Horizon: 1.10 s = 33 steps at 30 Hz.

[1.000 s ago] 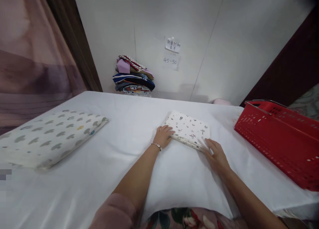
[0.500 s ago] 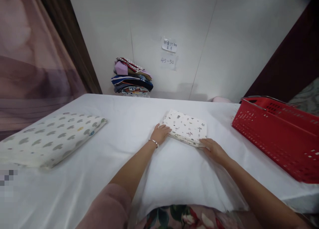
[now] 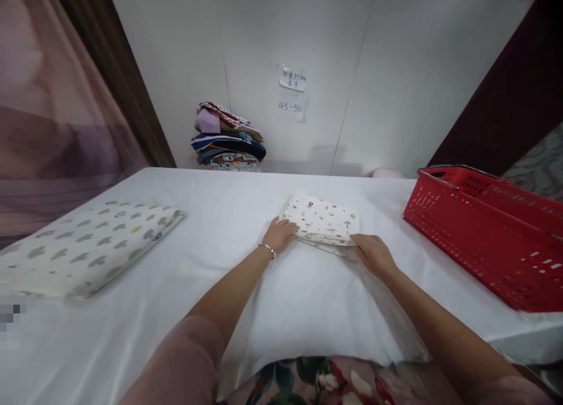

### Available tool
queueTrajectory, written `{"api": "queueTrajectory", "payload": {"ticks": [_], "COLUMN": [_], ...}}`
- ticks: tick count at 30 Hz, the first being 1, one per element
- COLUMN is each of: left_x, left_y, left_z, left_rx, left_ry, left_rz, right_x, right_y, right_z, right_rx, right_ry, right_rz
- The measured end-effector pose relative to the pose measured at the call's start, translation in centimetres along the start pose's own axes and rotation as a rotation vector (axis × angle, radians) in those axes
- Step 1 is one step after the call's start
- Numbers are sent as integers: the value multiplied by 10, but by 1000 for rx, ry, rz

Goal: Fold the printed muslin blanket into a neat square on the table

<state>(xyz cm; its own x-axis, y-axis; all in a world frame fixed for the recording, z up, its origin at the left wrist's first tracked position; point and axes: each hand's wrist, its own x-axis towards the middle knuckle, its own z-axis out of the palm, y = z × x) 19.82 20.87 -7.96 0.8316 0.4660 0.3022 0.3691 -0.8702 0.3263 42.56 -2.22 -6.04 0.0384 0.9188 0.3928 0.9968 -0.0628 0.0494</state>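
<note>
The folded cloth [image 3: 322,224] sits a bit farther back on the bench [image 3: 229,199] than it did a moment ago, and both hands have gone along with it. The right hand [image 3: 373,253] has slid in from the corner, so it now presses at the near right edge. The left hand [image 3: 278,234] stays on the near left edge. So the little bundle looks squeezed neat between the two hands, with its sides lined up.

The cloth is white with tiny dark pictures on it (too small to tell what they are). It is folded into a flat square with several layers showing at the near edge. It lies in the middle of the white-covered bench.

The fingers of both hands lie flat and loose against the cloth, touching it but not closed around it.

A spotted pillow [image 3: 88,246] lies well apart to the left, and a red basket [image 3: 484,229] stands to the right.
</note>
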Motion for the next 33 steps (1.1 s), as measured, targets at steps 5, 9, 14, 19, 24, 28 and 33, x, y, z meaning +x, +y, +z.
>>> {"api": "queueTrajectory", "payload": {"ticks": [5, 9, 14, 19, 24, 28, 33], "left_x": [1, 0, -2, -4, -6, -10, -13], "left_y": [5, 6, 5, 3, 0, -11, -24], "left_z": [-2, -2, 1, 0, -10, -15, -9], "left_rx": [7, 41, 79, 74, 125, 139, -45], "left_ry": [-42, -30, -8, 0, -5, 15, 16], "left_rz": [-30, -4, 50, 55, 31, 32, -29], "right_x": [-6, -9, -9, -11, -13, -20, -32], "right_y": [1, 0, 3, -2, -2, 0, 2], "right_z": [8, 10, 11, 15, 13, 18, 25], "right_rx": [35, 29, 11, 73, 68, 65, 99], "right_ry": [-47, -5, 30, 0, -14, 24, 72], "right_rz": [-34, -64, -34, -29, -39, -53, -91]}}
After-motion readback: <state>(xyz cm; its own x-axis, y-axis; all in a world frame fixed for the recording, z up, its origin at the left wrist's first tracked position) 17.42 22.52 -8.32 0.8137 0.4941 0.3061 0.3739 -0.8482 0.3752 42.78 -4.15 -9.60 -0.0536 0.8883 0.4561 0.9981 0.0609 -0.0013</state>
